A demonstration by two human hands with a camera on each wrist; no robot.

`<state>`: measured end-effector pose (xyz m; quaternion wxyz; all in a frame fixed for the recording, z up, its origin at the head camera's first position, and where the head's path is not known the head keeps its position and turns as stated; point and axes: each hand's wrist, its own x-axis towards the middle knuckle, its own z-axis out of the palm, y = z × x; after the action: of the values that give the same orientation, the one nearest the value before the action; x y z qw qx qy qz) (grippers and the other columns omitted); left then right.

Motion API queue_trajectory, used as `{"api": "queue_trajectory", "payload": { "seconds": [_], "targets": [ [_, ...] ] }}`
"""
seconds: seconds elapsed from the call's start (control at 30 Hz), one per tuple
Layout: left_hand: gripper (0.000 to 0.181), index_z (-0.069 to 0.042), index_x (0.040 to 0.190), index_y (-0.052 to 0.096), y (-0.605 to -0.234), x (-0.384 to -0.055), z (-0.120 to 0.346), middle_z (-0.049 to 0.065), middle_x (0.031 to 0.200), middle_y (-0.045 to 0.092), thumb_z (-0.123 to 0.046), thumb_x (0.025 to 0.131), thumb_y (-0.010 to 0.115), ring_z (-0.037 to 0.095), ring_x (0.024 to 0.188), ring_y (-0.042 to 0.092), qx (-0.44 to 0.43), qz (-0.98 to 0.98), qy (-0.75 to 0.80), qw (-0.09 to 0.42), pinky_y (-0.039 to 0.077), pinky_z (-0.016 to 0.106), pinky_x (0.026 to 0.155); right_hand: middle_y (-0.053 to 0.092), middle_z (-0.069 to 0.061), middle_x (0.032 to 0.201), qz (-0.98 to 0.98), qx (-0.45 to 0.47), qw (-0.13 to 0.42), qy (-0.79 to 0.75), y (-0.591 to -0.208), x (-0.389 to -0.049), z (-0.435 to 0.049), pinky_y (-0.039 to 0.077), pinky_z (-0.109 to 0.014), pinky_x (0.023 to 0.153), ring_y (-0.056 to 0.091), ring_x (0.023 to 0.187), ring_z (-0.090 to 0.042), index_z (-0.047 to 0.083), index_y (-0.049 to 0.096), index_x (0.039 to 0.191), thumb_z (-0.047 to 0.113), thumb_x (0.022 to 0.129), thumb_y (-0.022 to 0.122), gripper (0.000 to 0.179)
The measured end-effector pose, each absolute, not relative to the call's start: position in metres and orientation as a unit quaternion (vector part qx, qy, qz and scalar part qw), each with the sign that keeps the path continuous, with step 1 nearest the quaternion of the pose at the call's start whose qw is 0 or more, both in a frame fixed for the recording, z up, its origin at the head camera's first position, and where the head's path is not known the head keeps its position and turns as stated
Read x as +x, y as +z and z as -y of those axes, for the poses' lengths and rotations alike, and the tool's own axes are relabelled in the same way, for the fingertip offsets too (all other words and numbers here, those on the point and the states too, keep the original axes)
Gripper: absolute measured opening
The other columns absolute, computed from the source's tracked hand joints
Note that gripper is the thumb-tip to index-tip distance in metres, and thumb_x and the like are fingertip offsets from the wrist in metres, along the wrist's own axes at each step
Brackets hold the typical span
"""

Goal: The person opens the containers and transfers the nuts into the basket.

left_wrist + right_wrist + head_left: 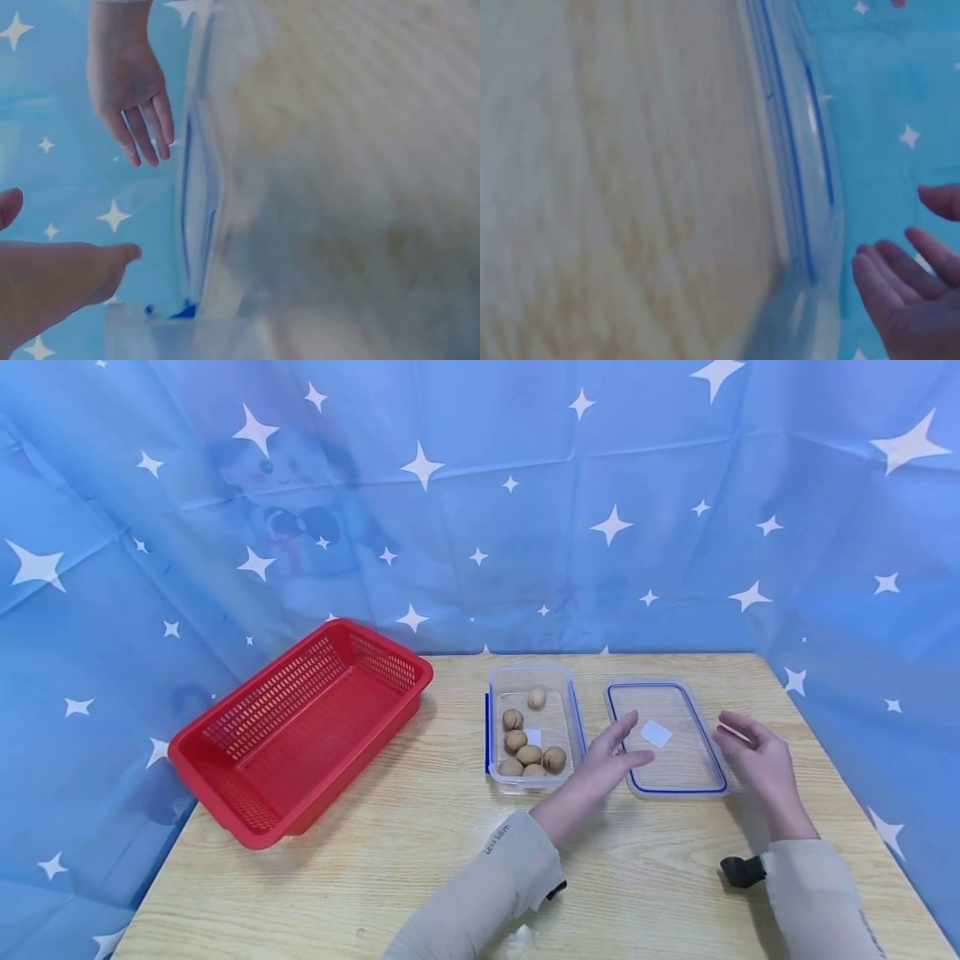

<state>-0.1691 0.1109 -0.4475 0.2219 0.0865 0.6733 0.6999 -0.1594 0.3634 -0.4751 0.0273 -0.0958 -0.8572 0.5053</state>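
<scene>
L hand (pixel 597 768) & R hand (pixel 761 764), fingers relaxed, nothing held, flank clear blue-rimmed lid (pixel 678 762); prob. best to pinch opp. edges evenly.

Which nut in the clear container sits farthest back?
The lone nut by the far end of the clear container; the others lie closer to the viewer, along its left side and near end.

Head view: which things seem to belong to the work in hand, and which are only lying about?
Probably part of the work:
lid, lying between the left hand and the right hand
clear container, open, beside the lid
walnuts, inside the container

Probably just lying about:
red basket, away from both hands
</scene>
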Motion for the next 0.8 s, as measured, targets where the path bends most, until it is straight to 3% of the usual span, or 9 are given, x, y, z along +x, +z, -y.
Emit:
{"api": "queue_trajectory", "payload": {
  "seconds": [0.23,0.47,0.8],
  "targets": [
    [0.056,-0.026,0.151,0.043,-0.432,-0.182,-0.091,-0.013,0.155,0.043,-0.023,0.098,0.062,0.009,0.148,0.034,0.137,-0.663,0.701,0.224,0.035,0.031,0.119,0.045,-0.014,0.155,0.866,-0.066,0.058,0.492,-0.467,-0.165,-0.345,0.041,0.003,0.083,0.049,0.107,0.025,0.004,0.041,0.151,0.033,0.101,0.057,0.060],
    [0.055,-0.027,0.150,0.044,-0.425,-0.198,-0.069,-0.010,0.157,0.041,-0.025,0.099,0.063,0.012,0.149,0.034,0.135,-0.673,0.694,0.217,0.034,0.037,0.120,0.045,-0.026,0.150,0.865,-0.028,0.060,0.497,-0.457,-0.169,-0.319,0.042,0.003,0.084,0.049,0.103,0.025,-0.003,0.042,0.147,0.029,0.100,0.060,0.060],
    [0.054,-0.025,0.150,0.045,-0.425,-0.217,-0.038,-0.005,0.157,0.042,-0.024,0.099,0.063,0.017,0.148,0.036,0.128,-0.701,0.670,0.209,0.033,0.043,0.121,0.050,-0.016,0.147,0.836,0.039,0.044,0.546,-0.451,-0.169,-0.285,0.046,-0.001,0.088,0.051,0.110,0.021,-0.005,0.042,0.146,0.024,0.101,0.060,0.056]
  ]
}}
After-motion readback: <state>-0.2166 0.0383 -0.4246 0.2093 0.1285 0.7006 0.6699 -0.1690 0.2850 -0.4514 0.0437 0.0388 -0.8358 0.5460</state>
